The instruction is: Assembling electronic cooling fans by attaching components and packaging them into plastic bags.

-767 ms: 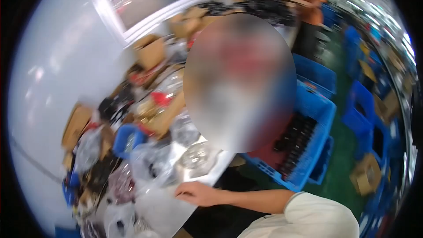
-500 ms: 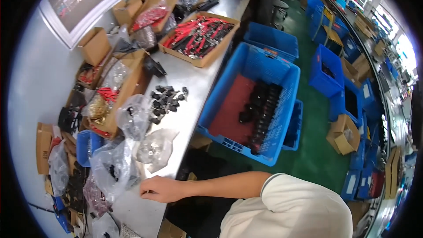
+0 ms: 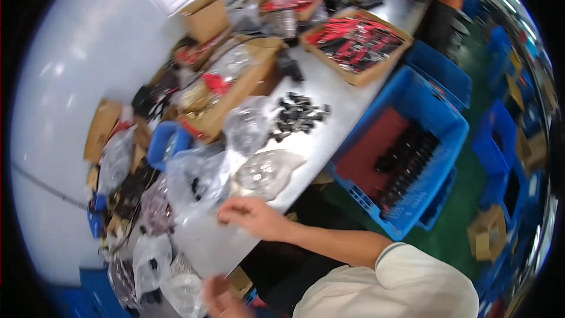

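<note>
My right hand is over the near part of the metal table, fingers bent and drawn together. Whatever it may pinch is too small and blurred to make out. My left hand shows at the lower edge, smeared by motion, its fingers unclear. Just beyond my right hand lies a clear plastic bag with transparent parts. Next to it is a cloudy plastic bag with something dark inside. Farther up the table, a loose heap of small black parts lies on the bare metal.
A cardboard tray of red and black pieces sits farther along the table. Cardboard boxes and a small blue bin line the wall side. A large blue crate holding black parts stands right of the table. Another person is at the far end.
The view has swung, so the table and crate appear farther right. My left hand has come into view at the lower edge. My right hand's fingers have shifted and now point more leftward.
</note>
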Available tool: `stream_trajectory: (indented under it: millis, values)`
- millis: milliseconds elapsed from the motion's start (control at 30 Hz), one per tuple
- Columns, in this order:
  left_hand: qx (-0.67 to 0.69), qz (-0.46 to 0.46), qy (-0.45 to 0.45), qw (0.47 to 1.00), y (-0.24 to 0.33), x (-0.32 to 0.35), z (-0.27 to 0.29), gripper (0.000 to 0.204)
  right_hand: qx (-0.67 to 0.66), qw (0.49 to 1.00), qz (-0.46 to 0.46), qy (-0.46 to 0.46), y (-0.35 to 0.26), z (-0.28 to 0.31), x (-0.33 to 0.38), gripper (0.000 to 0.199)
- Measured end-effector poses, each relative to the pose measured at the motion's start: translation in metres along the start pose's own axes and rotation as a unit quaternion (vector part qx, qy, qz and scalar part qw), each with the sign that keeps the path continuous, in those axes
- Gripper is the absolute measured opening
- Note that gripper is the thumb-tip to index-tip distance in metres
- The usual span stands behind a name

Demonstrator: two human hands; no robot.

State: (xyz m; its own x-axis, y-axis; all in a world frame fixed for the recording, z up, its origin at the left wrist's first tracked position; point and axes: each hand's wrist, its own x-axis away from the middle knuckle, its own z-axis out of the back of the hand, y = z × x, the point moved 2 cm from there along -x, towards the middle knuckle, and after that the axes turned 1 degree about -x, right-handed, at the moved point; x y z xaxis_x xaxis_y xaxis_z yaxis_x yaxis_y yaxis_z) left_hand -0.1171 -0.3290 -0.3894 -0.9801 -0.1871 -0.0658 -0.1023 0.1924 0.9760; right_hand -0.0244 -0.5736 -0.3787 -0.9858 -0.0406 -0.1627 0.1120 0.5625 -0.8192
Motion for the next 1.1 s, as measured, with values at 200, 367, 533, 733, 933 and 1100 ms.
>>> stream_trajectory:
  millis: [200,367,533,733,933,1100]
  values:
    - [0.15,0.348,-0.217,0.9,-0.092,0.078,-0.166,0.037,-0.059,0.98,0.191,0.007,-0.121,-0.034,-0.029,0.013]
    - [0.149,0.421,-0.428,0.786,-0.118,0.107,-0.197,0.047,0.044,0.952,0.303,0.011,-0.17,-0.027,-0.037,0.014]
    - [0.471,0.688,-0.355,0.422,-0.138,0.149,-0.224,0.05,0.067,0.927,0.366,0.048,-0.205,0.0,-0.032,0.013]
    - [0.011,0.503,-0.47,0.726,-0.023,0.086,-0.194,0.044,0.34,0.887,0.274,0.149,-0.151,0.081,-0.033,0.01]
    - [0.08,0.346,-0.133,0.925,0.007,0.02,-0.096,0.037,0.448,0.804,0.253,0.298,-0.109,0.202,-0.016,0.01]
    - [-0.13,0.103,0.008,0.986,0.033,-0.034,-0.034,0.035,0.432,0.816,0.237,0.302,-0.113,0.193,-0.018,0.008]
